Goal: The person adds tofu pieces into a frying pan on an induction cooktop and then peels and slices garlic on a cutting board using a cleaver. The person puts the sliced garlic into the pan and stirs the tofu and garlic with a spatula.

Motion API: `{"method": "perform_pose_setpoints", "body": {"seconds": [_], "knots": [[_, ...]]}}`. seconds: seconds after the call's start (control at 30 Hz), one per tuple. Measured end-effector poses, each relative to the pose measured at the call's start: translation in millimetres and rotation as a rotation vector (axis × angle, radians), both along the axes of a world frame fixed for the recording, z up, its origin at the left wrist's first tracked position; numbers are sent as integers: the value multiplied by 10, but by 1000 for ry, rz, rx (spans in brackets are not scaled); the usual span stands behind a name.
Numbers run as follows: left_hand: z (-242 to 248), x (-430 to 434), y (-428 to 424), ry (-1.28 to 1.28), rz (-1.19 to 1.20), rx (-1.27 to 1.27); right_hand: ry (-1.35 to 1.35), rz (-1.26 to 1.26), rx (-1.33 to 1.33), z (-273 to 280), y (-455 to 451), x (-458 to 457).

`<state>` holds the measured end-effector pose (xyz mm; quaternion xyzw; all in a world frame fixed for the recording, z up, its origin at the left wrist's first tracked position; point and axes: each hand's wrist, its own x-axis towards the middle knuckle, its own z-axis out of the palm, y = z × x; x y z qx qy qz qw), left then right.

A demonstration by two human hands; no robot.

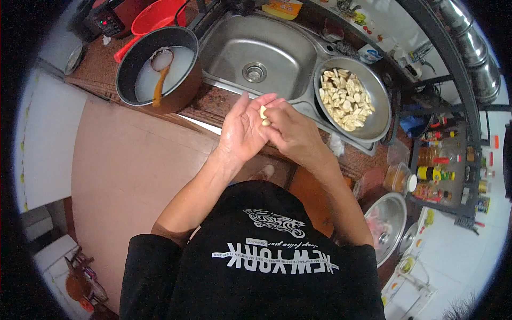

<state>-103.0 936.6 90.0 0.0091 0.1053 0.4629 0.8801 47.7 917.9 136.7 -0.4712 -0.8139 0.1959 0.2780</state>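
My left hand (245, 130) is turned palm up in front of the sink's near edge, its fingers spread. Over that palm, my right hand (298, 134) pinches two small pale pieces (264, 116), possibly peeled garlic cloves, with thumb and fingertips. Whether they also rest on the left palm I cannot tell. Right of the sink, a steel bowl (381, 110) holds many cut cream-coloured vegetable pieces (346, 100), some edged with brown. The steel sink (280, 44) has a drain strainer (254, 73) at its bottom.
Left of the sink stands a dark pot (192, 80) of cloudy liquid with a ladle (160, 82) inside. A red plastic basin (154, 18) is behind it. Sauce bottles (434, 173) fill a rack at right. Near my right arm is a steel basin (396, 208) with pinkish contents.
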Motion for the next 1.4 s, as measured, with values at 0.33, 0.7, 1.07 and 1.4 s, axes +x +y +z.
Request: {"method": "perform_pose_setpoints", "body": {"seconds": [0.33,0.7,1.07,1.4], "knots": [[-107,710,171,-204,30,23,331,-66,-164,-262,365,751],[-226,845,1127,243,77,23,444,-266,-193,-305,1136,1383],[53,1123,2431,301,140,136,-261,-658,175,-8,2956,2224],[-90,1854,3394,91,209,181,-718,-501,270,-71,4031,3044]]}}
